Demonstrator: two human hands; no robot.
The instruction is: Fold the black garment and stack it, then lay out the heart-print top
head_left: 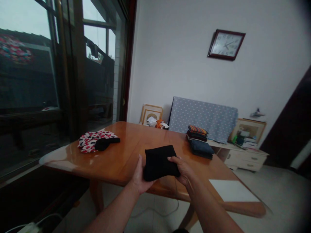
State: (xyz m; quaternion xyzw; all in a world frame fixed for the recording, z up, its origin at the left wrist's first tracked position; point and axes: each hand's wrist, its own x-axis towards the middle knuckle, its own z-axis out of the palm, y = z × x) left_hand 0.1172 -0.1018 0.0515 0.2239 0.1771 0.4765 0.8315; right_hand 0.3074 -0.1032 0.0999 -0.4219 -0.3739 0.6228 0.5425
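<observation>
Folded cloth at table front edge; clothes stack behind-right; garment pile left

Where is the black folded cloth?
The black folded cloth is low in the head view's middle, held between left hand and right hand, over the wooden table.

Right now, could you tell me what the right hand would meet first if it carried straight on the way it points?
The right hand points left across the folded black cloth it grips; beyond that it would likely meet the left hand on the opposite edge.
</observation>
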